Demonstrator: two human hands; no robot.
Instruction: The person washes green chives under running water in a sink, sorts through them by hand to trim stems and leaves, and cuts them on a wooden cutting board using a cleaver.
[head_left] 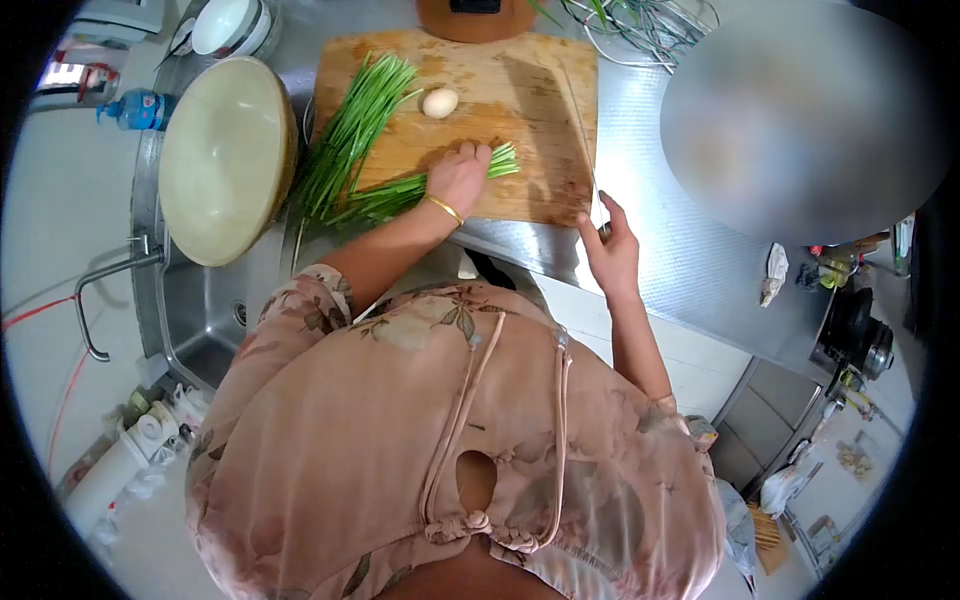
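My left hand (460,183), with a gold bangle at its wrist, is closed over a bunch of green chives (385,198) on the wooden cutting board (420,140). Their cut ends stick out to the right of the fingers. A second, larger bunch of chives (352,130) lies along the board's left side. One egg (440,102) rests on the board just above my left hand. At the board's right edge, my right hand (612,245) grips a kitchen knife (583,135), seen almost edge-on as a thin line. Its handle is mostly hidden by the fingers.
Left of the board, a large cream basin (225,160) stands tilted by the metal sink (205,315) and its faucet (120,265). White bowls (228,28) and a blue bottle (140,108) are behind. A brown pot (475,22) touches the board's far edge. Steel countertop (690,255) extends right.
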